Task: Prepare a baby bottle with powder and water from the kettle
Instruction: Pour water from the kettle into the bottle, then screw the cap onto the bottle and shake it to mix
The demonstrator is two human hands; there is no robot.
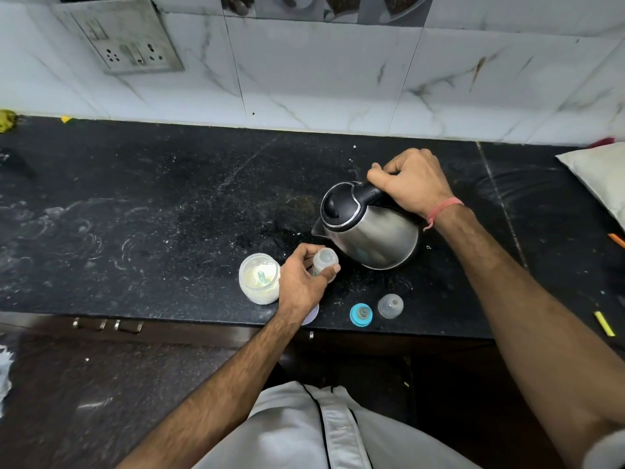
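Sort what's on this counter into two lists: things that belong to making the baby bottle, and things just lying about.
Belongs to the job:
- kettle, gripped by the right hand
- baby bottle, held by the left hand
- powder jar, open
- blue teat ring
- clear bottle cap

Lying about:
- yellow strip
- orange pencil-like item
- grey cushion
- yellow rag

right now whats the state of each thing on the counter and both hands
kettle: lid shut, tilted, spout toward bottle
baby bottle: uncapped, open
powder jar: lid off, scoop inside
teat ring: off, on counter
clear cap: off, on counter
left hand: grips bottle
right hand: grips kettle handle
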